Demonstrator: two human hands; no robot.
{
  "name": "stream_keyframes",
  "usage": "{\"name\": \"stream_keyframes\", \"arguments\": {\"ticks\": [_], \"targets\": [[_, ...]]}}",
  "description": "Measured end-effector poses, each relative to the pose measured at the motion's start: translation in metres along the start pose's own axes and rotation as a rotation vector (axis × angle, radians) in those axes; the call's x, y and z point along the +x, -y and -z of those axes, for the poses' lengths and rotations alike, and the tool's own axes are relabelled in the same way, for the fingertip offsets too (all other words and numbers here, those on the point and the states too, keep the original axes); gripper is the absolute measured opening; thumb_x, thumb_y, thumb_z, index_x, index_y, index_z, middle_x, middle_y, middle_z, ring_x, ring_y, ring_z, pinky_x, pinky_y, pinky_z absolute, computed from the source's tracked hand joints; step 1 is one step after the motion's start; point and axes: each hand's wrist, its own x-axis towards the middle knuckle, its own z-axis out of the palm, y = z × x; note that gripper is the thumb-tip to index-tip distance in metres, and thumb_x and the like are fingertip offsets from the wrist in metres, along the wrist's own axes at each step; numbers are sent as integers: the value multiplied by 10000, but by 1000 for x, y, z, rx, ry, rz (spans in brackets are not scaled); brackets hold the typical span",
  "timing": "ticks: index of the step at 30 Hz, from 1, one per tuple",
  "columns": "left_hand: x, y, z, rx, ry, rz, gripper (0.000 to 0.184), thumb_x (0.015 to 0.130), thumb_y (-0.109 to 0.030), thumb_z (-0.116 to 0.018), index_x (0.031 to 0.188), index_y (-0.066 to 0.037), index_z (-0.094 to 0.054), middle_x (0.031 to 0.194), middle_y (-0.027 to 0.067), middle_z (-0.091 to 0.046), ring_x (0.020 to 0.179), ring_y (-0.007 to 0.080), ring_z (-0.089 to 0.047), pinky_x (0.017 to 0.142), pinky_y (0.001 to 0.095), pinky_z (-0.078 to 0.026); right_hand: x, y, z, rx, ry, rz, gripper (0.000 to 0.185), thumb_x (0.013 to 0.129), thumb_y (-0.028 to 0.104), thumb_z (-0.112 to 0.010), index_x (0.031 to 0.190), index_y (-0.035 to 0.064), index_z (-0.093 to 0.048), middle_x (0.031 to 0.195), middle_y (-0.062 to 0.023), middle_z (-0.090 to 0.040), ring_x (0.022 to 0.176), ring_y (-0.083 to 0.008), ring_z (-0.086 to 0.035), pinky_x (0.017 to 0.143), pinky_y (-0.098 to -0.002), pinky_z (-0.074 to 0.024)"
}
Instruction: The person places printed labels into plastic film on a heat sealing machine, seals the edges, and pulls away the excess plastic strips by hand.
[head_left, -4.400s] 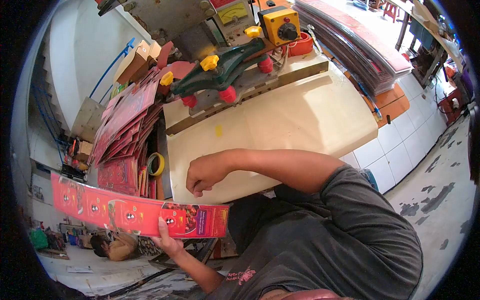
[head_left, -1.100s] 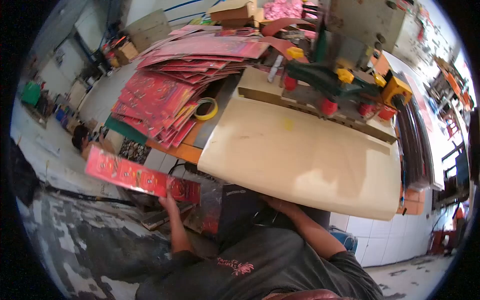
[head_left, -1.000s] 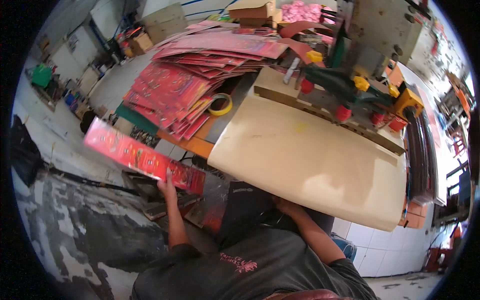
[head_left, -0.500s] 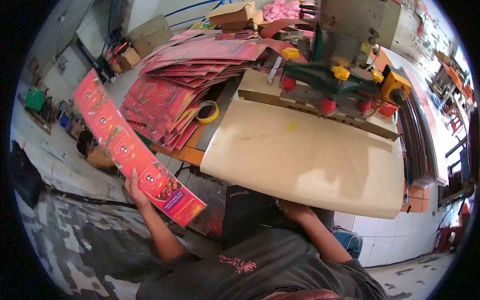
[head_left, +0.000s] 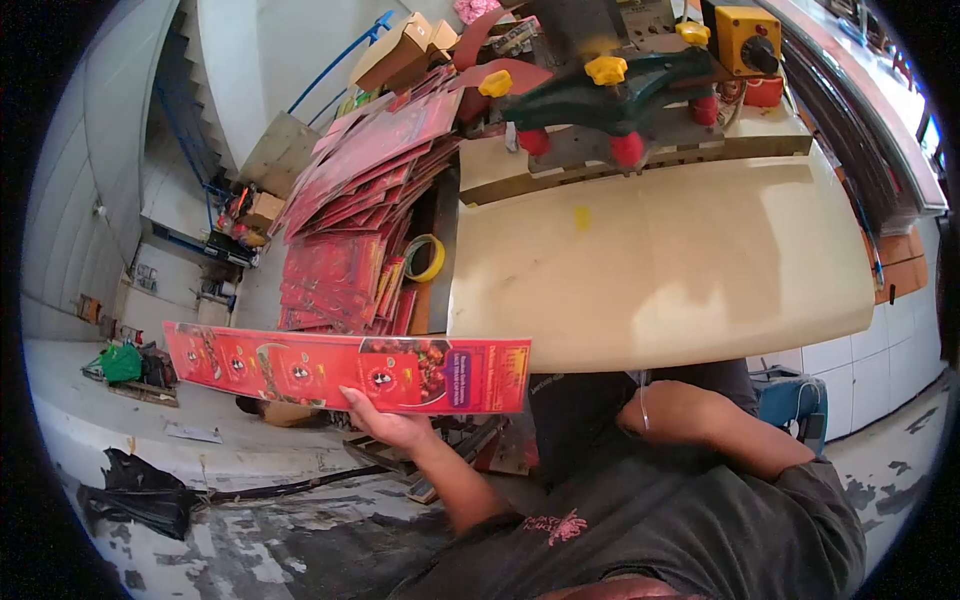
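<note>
My left hand (head_left: 390, 422) is closed on the lower edge of a long red printed packaging strip (head_left: 325, 372). Pictures of food and a purple label show on its face, and it lies almost level in front of the stacked red sheets. My right hand (head_left: 648, 408) is low by my lap, below the front edge of the machine's cream-covered bed (head_left: 660, 270). Its fingers are mostly hidden, and a thin pale line shows beside it. Above the bed stands a press machine (head_left: 610, 105) with yellow knobs and red feet.
A leaning pile of red printed sheets (head_left: 385, 150) stands left of the bed, beside a roll of yellow tape (head_left: 425, 258). A yellow control box (head_left: 745, 40) sits at the upper right. Cardboard boxes (head_left: 395, 50) are behind the pile; a black bag (head_left: 140, 495) lies on the floor.
The red strip has turned from a steep slant to nearly level and swung toward the bed in my left hand. My view has shifted, and my right forearm shows more.
</note>
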Motion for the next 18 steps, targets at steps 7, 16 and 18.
{"name": "stream_keyframes", "arguments": {"ticks": [7, 16, 18], "targets": [[-35, 14, -38, 104, -3, 16, 550, 1009, -330, -559, 1360, 86, -482, 1354, 229, -524, 1205, 293, -577, 1040, 470, -481, -25, 20, 53, 439, -303, 224, 327, 960, 176, -618, 1237, 3, -624, 1128, -179, -698, 1003, -368, -672, 860, -441, -535], [-54, 41, -50, 547, 164, -407, 557, 967, -127, -650, 1451, 41, -433, 1306, 256, -534, 1165, 327, -586, 952, 393, -510, -51, 15, 73, 850, -254, 180, 494, 906, 118, -712, 1357, 22, -536, 1081, -166, -707, 956, -222, -697, 824, -366, -547], [-63, 50, -53, 646, 223, -498, 522, 976, -153, -649, 1424, 41, -465, 1281, 232, -560, 1146, 289, -598, 942, 370, -512, -55, 9, 68, 936, -319, 216, 629, 875, 125, -757, 1429, 29, -474, 1134, -160, -692, 1007, -190, -673, 814, -332, -546]]}}
